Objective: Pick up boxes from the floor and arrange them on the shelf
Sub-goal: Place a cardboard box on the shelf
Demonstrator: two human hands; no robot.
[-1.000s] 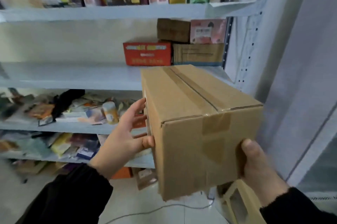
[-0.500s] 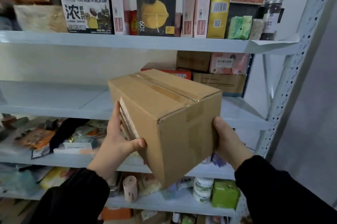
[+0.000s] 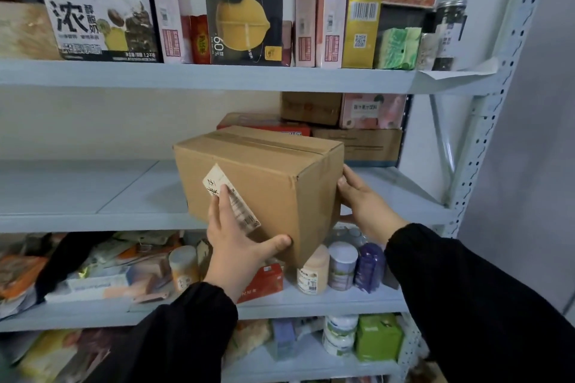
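Cardboard, plain brown and taped along its top seam: the cardboard box point(image 3: 273, 164) is held between both hands in front of the middle shelf point(image 3: 93, 195), tilted so that one lower corner hangs below the shelf's front edge. Whether its far side touches the board cannot be told.

The left hand point(image 3: 236, 242) holds the near face, fingers laid up over a white label point(image 3: 244, 214) and thumb stretched along the lower edge towards the corner. The right hand point(image 3: 364, 202) holds the right-hand face, fingertips at the box's edge and the rest of the hand behind it. Both arms wear black sleeves.

Just behind the box, at the back right of the same shelf, a red box point(image 3: 264, 124) lies beside a wide brown carton point(image 3: 361, 146), with a small brown box point(image 3: 311, 107) and a pink box point(image 3: 373, 110) stacked on top.

The upper shelf point(image 3: 186, 76) carries a row of upright packages, among them a black and yellow box point(image 3: 245, 2) and a gold carton point(image 3: 364, 9).

Below the hands stand a peach bottle point(image 3: 314, 272), a pale can point(image 3: 342, 264) and a purple packet point(image 3: 370, 267); lower down sits a green box point(image 3: 378, 336).
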